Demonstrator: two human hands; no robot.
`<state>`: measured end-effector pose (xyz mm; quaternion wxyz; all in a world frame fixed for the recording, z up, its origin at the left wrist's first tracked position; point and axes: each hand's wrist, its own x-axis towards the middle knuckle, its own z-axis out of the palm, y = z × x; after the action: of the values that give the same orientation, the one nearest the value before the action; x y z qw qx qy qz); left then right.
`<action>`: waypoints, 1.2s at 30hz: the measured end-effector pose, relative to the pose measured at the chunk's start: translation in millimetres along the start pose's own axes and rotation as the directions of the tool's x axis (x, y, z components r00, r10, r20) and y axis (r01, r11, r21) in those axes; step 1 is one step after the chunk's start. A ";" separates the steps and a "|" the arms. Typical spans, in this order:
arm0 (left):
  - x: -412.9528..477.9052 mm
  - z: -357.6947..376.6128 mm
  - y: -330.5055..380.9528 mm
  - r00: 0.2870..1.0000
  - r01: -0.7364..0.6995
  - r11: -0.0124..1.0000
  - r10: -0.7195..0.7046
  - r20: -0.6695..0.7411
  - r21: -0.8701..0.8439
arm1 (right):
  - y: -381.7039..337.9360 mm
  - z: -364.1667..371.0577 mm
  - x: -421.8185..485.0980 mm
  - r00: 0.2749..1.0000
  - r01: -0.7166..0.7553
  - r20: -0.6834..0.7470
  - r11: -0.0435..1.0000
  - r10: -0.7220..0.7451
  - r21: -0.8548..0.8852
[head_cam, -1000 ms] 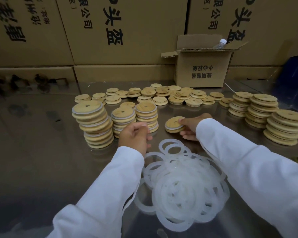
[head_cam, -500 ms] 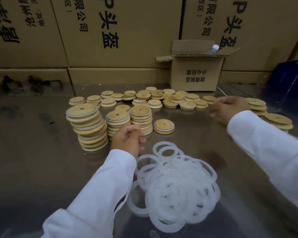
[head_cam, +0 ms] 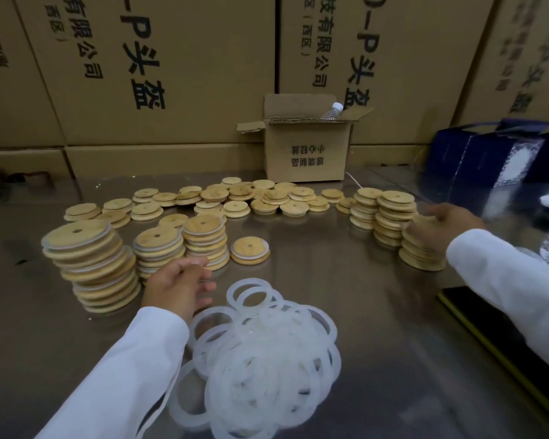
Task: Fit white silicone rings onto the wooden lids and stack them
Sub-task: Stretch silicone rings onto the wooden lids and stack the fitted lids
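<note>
I'm fetching the next bare lid: my right fingers (head_cam: 420,228) curl round the top lid (head_cam: 409,239) of the right-hand stack (head_cam: 422,259), my left fingers (head_cam: 200,285) hang loose and empty beside the rings (head_cam: 267,353) on the table (head_cam: 346,280), so next comes carrying it over and stretching a ring on.

— Where are the rings?
— The white silicone rings (head_cam: 267,353) lie flat in a loose, overlapping heap at the near middle of the table (head_cam: 330,280).
— And the fitted lids?
— Three ringed stacks (head_cam: 89,264) stand left of centre. The leftmost is tallest and leans. Each round wooden lid has a small centre hole. A single ringed lid (head_cam: 250,250) lies just right of them.
— Bare ones?
— Loose lids (head_cam: 235,198) are scattered along the back, and the bare stacks (head_cam: 393,217) stand at the right.
</note>
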<state>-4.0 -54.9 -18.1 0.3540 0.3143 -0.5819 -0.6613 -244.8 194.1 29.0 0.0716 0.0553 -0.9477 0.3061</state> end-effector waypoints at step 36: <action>-13.5 4.6 4.7 0.982 -0.035 0.997 0.046 0.182 -0.062 | -79.0 83.8 -135.6 0.688 0.604 0.185 0.696 -0.701 0.389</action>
<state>0.1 -41.4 -12.8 0.3214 0.2299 -0.5987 -0.6967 -108.2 89.4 -16.1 0.0133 0.4516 -0.8047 0.3852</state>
